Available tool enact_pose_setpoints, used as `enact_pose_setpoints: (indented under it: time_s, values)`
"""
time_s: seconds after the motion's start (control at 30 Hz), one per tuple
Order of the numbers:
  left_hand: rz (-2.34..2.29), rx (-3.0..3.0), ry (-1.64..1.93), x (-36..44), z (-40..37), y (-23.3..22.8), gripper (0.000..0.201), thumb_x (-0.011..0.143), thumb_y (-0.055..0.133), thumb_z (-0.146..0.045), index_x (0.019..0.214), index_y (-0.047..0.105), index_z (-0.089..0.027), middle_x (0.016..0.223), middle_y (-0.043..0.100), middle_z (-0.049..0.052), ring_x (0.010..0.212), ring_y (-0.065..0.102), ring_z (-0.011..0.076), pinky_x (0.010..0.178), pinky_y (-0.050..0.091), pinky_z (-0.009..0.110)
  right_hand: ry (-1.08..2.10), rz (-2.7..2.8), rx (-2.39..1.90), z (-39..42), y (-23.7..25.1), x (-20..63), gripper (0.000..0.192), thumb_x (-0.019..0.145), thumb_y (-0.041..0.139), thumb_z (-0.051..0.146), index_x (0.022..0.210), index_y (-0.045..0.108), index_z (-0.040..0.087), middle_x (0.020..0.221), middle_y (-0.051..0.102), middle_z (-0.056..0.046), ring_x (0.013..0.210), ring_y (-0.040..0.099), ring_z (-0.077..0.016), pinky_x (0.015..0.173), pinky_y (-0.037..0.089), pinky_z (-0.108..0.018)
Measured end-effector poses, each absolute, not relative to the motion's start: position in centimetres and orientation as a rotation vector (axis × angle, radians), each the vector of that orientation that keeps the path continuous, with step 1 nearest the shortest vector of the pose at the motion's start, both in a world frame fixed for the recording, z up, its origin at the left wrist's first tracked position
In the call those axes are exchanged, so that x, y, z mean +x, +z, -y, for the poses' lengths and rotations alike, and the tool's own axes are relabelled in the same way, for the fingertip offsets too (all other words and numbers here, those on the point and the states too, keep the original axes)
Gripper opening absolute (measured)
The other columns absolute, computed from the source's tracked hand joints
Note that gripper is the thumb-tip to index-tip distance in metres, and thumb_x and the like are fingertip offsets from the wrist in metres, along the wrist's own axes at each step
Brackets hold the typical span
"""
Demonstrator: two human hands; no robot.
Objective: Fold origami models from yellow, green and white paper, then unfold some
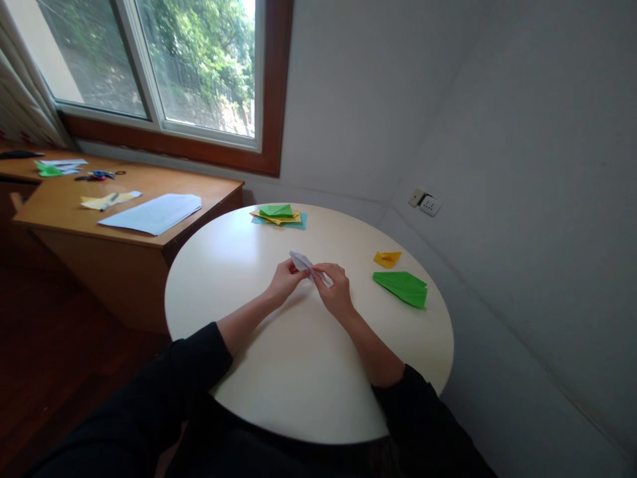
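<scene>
Over round table (298, 378), L hand (285, 281) & R hand (337, 291) both pinched folded white paper (299, 259), prob. mid-crease; next move seemingly called for steady L hold.

Forward head view (downward) over table (298, 378)

Loose black sleeves (179, 372) — hems (223, 345) near mid-forearm — with bare wrists (271, 299) beyond

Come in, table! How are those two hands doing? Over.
Left hand, right hand: both pinching folded white paper. Partly hidden. Green folded paper right, apart from hands.
</scene>
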State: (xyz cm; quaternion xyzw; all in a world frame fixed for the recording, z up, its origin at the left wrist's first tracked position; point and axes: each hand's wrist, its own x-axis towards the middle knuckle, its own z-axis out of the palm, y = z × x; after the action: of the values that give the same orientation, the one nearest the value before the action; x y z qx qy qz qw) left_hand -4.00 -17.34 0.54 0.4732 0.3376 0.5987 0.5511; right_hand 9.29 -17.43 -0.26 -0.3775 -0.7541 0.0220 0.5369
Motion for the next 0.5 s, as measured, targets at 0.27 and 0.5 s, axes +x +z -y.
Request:
enact_pose_setpoints:
  time_s: [0.27, 0.5]
  values:
    - [-0.811, 1.132, 1.396, -4.03, 17.53, 0.79, 0.019, 0.055, 0.067, -0.017, 0.073, 0.063, -0.012, 0.074, 0.066, 0.004, 0.071, 0.059, 0.0159, 0.072, 0.045, 0.030, 0.102, 1.709, -0.957, 17.52, -0.28, 9.21, 0.015, 0.078, 0.057, 0.025, 0.091, 0.063, 0.024, 0.084, 0.069, -0.002, 0.082, 0.063, -0.0188, 0.080, 0.044, -0.037]
    - [-0.820, 1.162, 1.375, -4.07, 17.57, 0.79, 0.020, 0.055, 0.068, -0.019, 0.073, 0.061, -0.012, 0.071, 0.064, 0.003, 0.068, 0.058, 0.0147, 0.069, 0.044, 0.029, 0.221, 1.656, -0.985, 17.65, -0.19, 9.18, 0.011, 0.076, 0.059, 0.027, 0.084, 0.064, 0.023, 0.083, 0.069, -0.002, 0.081, 0.063, -0.0190, 0.081, 0.045, -0.037]
